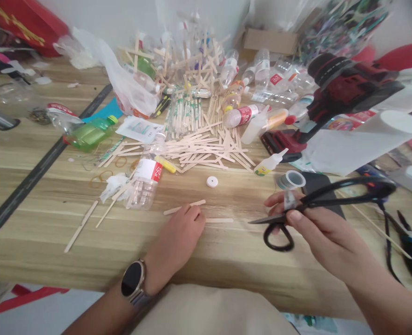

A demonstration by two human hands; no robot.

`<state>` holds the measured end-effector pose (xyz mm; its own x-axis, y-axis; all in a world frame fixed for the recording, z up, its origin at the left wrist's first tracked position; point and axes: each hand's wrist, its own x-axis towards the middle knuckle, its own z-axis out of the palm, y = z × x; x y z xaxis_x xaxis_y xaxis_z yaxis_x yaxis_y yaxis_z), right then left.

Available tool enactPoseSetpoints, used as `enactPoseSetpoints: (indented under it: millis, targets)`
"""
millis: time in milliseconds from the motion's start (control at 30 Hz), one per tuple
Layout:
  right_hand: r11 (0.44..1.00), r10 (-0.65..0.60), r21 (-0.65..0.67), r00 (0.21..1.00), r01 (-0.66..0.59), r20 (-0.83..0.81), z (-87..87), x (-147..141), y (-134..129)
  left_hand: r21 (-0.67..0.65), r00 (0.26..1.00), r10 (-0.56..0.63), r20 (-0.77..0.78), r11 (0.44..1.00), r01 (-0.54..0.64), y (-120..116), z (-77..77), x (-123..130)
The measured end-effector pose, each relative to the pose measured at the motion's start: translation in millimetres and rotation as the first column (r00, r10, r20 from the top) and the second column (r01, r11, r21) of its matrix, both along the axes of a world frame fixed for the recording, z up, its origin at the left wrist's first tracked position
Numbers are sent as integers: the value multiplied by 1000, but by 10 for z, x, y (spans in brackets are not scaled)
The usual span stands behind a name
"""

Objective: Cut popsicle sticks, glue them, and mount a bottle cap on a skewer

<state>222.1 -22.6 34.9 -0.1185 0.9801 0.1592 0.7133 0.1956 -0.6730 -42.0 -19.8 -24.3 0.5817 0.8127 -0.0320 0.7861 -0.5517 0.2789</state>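
a flat wooden stick [184, 207] lies on the near part of the wooden table [34, 232], its long axis running left to right with the right end tipped a little farther away. the left hand [179, 237], a watch [133, 280] on its wrist, rests palm down just near of it, fingertips touching the stick's middle and curled together over it rather than clamped around it. a second stick [219, 220] lies just right of those fingers, nearly level across the table.

the right hand [317, 228] is off to the right, apart from both sticks, closed on black scissors [317, 204]; the blade tip points left toward the sticks. a small clear piece sits pinched at its thumb, too blurred to name. so the left hand is the nearer one, already on the stick.

farther off, a white cap [212, 181] sits alone, and an empty clear bottle [145, 181] lies to the left of the stick. a small glue bottle [269, 163] and a roll of tape [291, 179] sit far-right of it. beyond them a heap of sticks [206, 149] spreads across the table, with a red drill [334, 93] at the far right. nothing stands between the hands and the two sticks.
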Motion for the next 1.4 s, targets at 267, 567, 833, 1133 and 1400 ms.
enactPoseSetpoints:
  millis: [267, 567, 833, 1133, 1400]
  targets:
    - [971, 155, -197, 986, -139, 66, -3, -72, 94, 89, 1000, -21, 15, 996, 19, -96, -66, 31]
    - [945, 324, -233, 733, -228, 599, -203, -337, 132, 254, 974, -194, -121, 942, 219, -412, -287, -76]
    - [903, 428, -392, 441, -175, 789, -103, -727, 144, 176, 961, -213, -175, 954, 243, -421, -168, -34]
    - [836, 541, -534, 362, -130, 759, 1, -809, 154, 305, 980, -170, -102, 933, 194, -416, -154, -45]
    - [832, 548, -540, 342, -127, 764, 2, -846, 160, 374, 988, -144, -48, 915, 152, -413, -173, -33]
